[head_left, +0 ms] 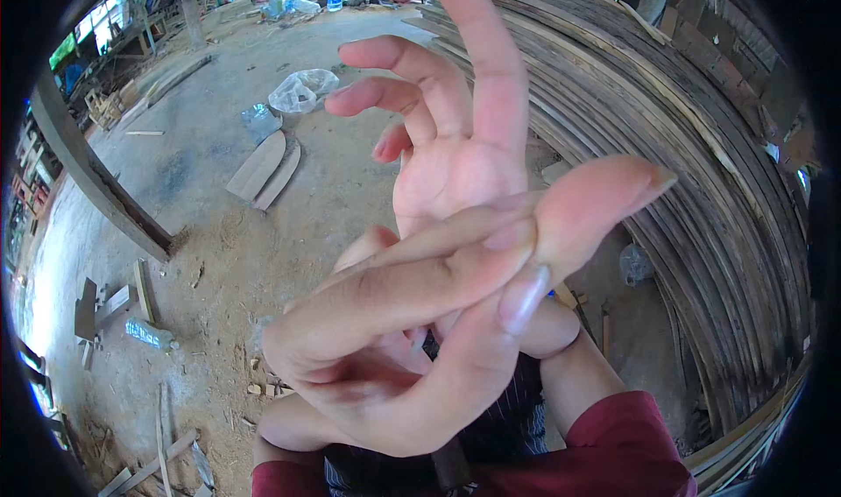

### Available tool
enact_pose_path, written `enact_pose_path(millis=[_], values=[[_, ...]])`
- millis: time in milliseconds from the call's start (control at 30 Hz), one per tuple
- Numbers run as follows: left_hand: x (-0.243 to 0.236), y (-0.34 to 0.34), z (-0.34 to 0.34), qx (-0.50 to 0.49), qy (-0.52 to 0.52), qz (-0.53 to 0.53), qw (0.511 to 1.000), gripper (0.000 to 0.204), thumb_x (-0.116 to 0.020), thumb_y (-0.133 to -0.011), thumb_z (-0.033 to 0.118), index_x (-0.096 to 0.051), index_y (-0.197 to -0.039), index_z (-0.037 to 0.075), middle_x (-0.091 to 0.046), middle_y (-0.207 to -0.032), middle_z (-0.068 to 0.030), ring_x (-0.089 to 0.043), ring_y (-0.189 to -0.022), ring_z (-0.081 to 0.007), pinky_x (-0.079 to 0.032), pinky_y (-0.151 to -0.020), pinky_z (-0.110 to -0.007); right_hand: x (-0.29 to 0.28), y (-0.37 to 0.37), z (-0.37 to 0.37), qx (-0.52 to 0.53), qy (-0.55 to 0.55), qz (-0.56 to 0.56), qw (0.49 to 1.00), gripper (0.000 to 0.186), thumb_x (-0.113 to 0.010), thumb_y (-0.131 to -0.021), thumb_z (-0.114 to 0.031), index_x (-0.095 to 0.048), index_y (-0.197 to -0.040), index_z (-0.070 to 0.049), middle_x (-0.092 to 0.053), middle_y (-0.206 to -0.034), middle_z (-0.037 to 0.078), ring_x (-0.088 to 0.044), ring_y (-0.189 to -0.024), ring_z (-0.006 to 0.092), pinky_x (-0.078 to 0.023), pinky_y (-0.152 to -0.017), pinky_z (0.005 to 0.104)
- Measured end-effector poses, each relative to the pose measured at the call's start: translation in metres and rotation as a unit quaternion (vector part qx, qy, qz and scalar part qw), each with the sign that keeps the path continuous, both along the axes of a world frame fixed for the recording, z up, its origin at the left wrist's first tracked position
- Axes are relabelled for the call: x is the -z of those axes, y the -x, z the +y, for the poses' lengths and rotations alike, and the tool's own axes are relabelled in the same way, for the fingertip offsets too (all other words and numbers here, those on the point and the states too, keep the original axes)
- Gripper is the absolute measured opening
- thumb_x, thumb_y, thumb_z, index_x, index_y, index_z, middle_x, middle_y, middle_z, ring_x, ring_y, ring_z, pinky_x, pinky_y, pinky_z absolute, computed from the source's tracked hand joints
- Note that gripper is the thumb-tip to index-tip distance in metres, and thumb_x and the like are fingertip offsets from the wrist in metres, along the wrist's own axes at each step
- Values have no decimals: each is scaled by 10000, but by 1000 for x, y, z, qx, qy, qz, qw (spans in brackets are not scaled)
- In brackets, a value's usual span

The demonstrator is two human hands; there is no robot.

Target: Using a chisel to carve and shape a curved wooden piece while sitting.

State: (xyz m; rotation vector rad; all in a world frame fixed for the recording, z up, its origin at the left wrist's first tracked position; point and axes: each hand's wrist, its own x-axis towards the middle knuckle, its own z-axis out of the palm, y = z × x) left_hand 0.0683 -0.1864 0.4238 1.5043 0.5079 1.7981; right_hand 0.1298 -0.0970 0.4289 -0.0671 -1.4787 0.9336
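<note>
Both empty: left hand [394, 339] pressing right hand [455, 147] fingers back, a stretch beside the plank stack [701, 190]; next, easing off.

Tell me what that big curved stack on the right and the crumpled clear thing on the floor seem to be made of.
The big stack of long thin brown strips looks like rough, unfinished wood: streaky grain, splintered edges. The crumpled clear bag on the dusty floor looks like thin glossy plastic: see-through, with shiny creases.
</note>
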Motion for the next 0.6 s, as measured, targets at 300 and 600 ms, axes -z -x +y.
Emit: enact_pose_path(millis=[300,600], values=[[-3,-3,-2,31,5,-39,999,197,-580,-819,127,-578,-1002,57,-577,-1121,-205,-550,-1058,-261,-392,-951,-405,-1,0,-5,-14,14,-1,1000,935,-505,-693,-527,-110,-1419,-89,-366,-1184,128,-413,-966,206,-326,-789,326],[-5,-5,-3,57,13,-85,995,206,-586,-805,106,-587,-1001,43,-606,-1063,-178,-584,-989,-231,-444,-892,-370,-5,-3,-6,-8,19,-39,999,961,-475,-692,-588,-102,-1425,-91,-385,-1181,101,-420,-957,167,-299,-786,297]])
